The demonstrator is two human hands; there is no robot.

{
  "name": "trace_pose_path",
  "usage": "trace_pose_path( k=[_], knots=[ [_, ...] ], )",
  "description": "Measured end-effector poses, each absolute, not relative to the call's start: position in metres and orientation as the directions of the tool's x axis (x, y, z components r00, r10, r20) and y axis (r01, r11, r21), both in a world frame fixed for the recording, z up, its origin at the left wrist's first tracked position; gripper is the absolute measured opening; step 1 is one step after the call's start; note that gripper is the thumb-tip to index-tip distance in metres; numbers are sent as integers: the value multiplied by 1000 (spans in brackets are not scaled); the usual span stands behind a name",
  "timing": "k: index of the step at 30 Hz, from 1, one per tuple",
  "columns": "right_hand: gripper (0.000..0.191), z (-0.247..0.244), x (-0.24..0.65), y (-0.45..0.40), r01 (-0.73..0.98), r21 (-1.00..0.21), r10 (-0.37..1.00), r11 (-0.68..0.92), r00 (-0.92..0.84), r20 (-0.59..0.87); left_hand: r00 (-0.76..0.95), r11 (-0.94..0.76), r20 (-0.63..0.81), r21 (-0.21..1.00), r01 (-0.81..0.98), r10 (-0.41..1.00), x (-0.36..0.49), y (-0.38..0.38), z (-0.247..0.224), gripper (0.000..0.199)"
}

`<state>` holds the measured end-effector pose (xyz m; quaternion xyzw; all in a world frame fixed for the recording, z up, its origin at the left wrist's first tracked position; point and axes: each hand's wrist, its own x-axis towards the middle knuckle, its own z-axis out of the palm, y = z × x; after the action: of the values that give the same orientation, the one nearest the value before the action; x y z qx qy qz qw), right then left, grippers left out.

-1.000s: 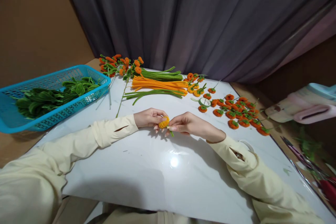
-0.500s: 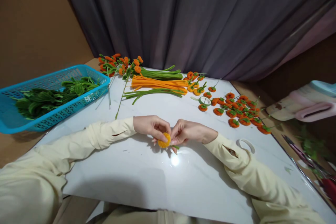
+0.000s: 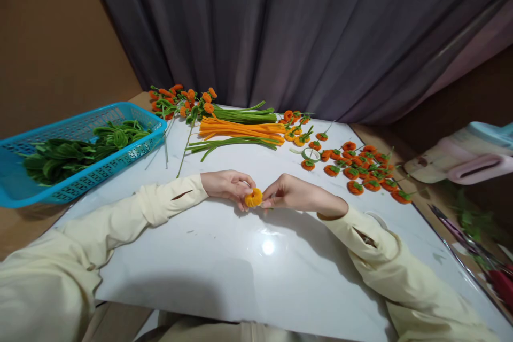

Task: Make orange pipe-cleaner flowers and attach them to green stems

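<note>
Over the middle of the table, my left hand [image 3: 227, 185] pinches a small yellow pipe-cleaner pumpkin [image 3: 254, 199] between thumb and fingers. From the other side my right hand [image 3: 294, 192] comes up to it, thumb and fingertips closed on a green pipe cleaner [image 3: 269, 209]. Only a short green end shows below those fingertips; the rest is hidden. Beyond the hands lie bundles of orange pipe cleaners [image 3: 240, 128] and green pipe cleaners [image 3: 236, 142]. Several finished orange pumpkins [image 3: 355, 187] with green tops are grouped at the right.
A blue basket [image 3: 108, 164] with green leaf pieces stands at the left. Orange flowers on stems [image 3: 208, 108] lie at the back. A roll of green tape [image 3: 311, 155] is beyond my right hand. At the right edge are a large cup [image 3: 460, 155] and scissors [image 3: 452, 224].
Both hands have shifted slightly up, away from me, with the yellow pumpkin. The pumpkin has turned, and my right hand's fingertips now sit at its right side, with less green showing.
</note>
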<state>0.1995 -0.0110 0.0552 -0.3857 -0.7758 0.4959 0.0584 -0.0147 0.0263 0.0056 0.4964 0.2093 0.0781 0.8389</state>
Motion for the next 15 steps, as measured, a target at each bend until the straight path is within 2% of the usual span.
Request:
trace_pose_path(
  k=[3,6,11,15],
  knots=[
    [32,61,200,-15,587,-748,688,310,-682,-250,891,511,-268,858,48,367,-15,25,6,39],
    [32,67,200,-17,581,-745,688,327,-687,-234,880,518,-250,855,5,405,-15,25,6,39],
    [32,64,203,-11,508,-834,610,216,-737,-291,875,496,-235,868,-7,424,-14,24,5,39],
    [35,57,202,-8,501,-858,551,110,-750,-367,870,462,-227,887,0,437,-11,22,6,37]
  ],
)
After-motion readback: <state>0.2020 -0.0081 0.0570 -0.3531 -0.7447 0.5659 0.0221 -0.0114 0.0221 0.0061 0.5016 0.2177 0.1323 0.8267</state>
